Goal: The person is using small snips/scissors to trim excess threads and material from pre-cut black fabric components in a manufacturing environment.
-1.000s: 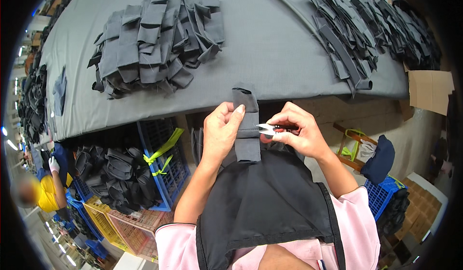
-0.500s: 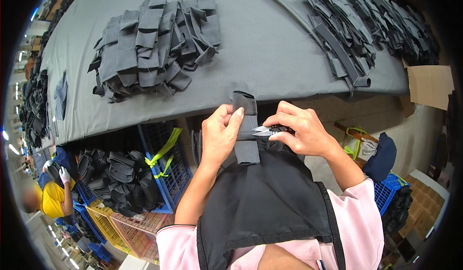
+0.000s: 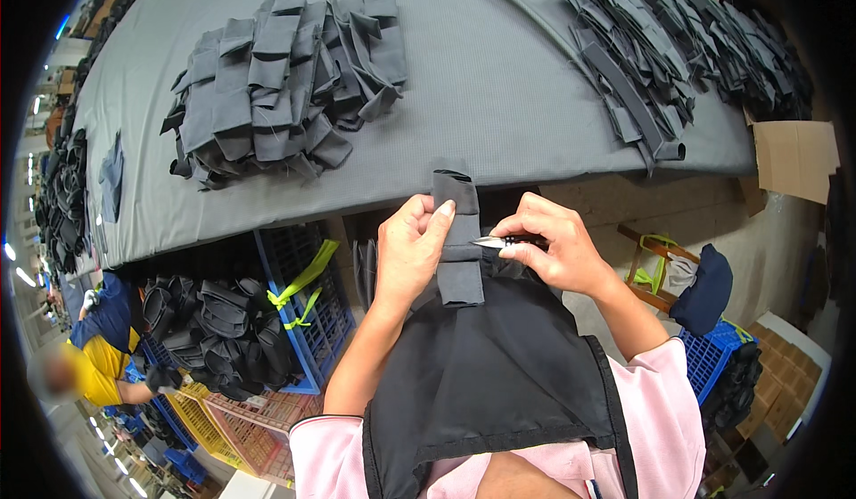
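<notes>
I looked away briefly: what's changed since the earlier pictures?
The right hand has closed the snips, which were open before. A co-worker's arm now stretches toward the yellow crate. The left hand still pinches the strip; the cloth piles stay put.

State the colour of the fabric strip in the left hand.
The fabric strip is dark grey, clearest in the head view.

Heaped fabric pieces [image 3: 259,89], plastic crates [image 3: 328,343] and a co-worker [image 3: 100,371] show a textile workshop.
</notes>
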`<state>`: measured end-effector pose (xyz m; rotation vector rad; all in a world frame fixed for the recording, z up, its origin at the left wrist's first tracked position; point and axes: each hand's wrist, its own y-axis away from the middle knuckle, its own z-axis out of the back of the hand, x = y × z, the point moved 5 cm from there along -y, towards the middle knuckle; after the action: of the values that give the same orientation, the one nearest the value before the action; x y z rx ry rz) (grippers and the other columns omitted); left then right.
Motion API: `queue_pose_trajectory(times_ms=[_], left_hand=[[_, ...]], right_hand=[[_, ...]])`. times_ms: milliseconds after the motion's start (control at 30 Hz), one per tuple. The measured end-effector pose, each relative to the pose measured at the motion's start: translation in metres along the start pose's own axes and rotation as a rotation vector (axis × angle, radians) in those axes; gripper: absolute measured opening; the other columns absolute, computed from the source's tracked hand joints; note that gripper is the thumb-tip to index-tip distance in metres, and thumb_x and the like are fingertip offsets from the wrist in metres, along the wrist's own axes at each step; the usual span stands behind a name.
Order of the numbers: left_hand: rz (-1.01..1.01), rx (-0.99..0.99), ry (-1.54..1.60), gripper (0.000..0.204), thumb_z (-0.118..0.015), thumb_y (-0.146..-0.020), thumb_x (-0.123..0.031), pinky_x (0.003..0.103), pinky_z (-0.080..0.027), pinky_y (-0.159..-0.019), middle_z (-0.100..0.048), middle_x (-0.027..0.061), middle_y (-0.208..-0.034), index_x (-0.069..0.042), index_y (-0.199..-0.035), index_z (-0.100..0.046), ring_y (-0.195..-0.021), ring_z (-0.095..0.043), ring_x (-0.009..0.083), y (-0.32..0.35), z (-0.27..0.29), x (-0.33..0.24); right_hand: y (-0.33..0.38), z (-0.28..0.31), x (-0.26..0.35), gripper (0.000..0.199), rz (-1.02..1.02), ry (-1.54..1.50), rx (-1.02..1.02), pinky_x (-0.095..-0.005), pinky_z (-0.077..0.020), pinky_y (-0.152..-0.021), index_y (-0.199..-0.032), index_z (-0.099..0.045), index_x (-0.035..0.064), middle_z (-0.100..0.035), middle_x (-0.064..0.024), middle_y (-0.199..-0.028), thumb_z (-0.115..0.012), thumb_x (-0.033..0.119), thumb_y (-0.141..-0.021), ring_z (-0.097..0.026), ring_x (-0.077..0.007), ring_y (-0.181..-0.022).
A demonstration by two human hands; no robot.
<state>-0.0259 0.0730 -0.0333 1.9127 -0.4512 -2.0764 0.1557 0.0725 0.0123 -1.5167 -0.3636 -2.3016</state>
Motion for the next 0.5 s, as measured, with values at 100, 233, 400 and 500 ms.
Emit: queue_pose_trajectory(times_ms=[100, 233, 400, 500], left_hand=[[-0.026, 0.001, -0.022, 0.022, -0.063, -0.089, -0.017, 0.021, -0.026, -0.045, -0.042, -0.0075, -0.054, 0.001, -0.079, -0.056, -0.053, -0.031, 0.0003, 0.0, 0.0, -0.001], [0.001, -0.014, 0.001, 0.023, -0.063, -0.089, -0.017, 0.021, -0.026, -0.045, -0.042, -0.0076, -0.054, 0.001, -0.078, -0.055, -0.053, -0.031, 0.0001, 0.0, -0.001, -0.004], [0.032, 0.005, 0.131, 0.023, -0.063, -0.09, -0.018, 0.02, -0.026, -0.046, -0.042, -0.0085, -0.056, -0.002, -0.076, -0.054, -0.052, -0.032, 0.0002, -0.004, -0.001, 0.006], [0.073, 0.0, 0.13, 0.023, -0.063, -0.09, -0.019, 0.021, -0.026, -0.046, -0.043, -0.0086, -0.056, -0.003, -0.076, -0.053, -0.052, -0.032, 0.0002, -0.001, -0.002, 0.001]], right_hand=[[0.001, 0.004, 0.011, 0.021, 0.006, 0.152, -0.025, -0.0289, -0.0404, -0.055, -0.09, -0.067, 0.0031, -0.051, -0.0047, -0.072, -0.072, 0.006, -0.07, -0.05, -0.0169, -0.061], [0.002, 0.01, 0.009, 0.018, 0.031, 0.048, -0.129, -0.0289, -0.041, -0.053, -0.09, -0.066, 0.0049, -0.05, -0.0049, -0.074, -0.071, 0.006, -0.072, -0.051, -0.0179, -0.06], [0.008, 0.004, -0.003, 0.019, 0.013, -0.016, -0.258, -0.0284, -0.0411, -0.052, -0.09, -0.066, 0.0037, -0.05, -0.0054, -0.074, -0.071, 0.005, -0.072, -0.051, -0.0177, -0.059], [0.011, 0.002, 0.003, 0.019, 0.045, 0.154, -0.253, -0.0283, -0.0416, -0.05, -0.089, -0.065, 0.0042, -0.05, -0.0052, -0.073, -0.072, 0.006, -0.071, -0.051, -0.018, -0.056]])
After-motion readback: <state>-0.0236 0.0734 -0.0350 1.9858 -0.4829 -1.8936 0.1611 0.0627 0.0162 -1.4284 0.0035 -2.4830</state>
